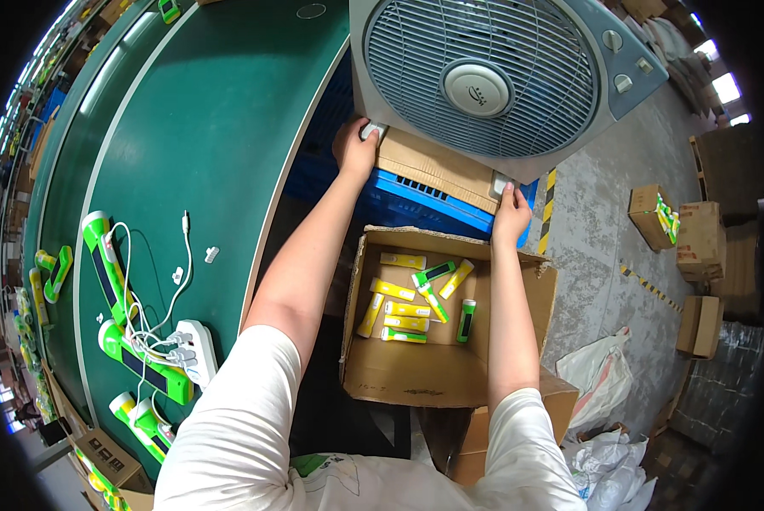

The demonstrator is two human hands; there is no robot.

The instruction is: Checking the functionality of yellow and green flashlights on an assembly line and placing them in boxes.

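A grey box fan (591, 136) with a round grille stands at the top, above a flat piece of cardboard on a blue plastic crate (416, 194). My left hand (356, 152) is closed on the fan's left foot, its thumb pressed against the pale foot. At the right foot, my right hand (511, 215) pinches the fan's lower edge from the near side. Below, between my forearms, an open cardboard box (424, 370) holds several yellow-and-white and green flashlights (467, 320) on its bottom. My right forearm covers part of the box's right side.
Left is a green conveyor belt (203, 128) bearing green flashlights (105, 264) with white cables, plugged into a white power strip (196, 353). Cardboard boxes (701, 243) stand at the right, one filled with flashlights. White sacks (599, 375) lie on the floor at lower right.
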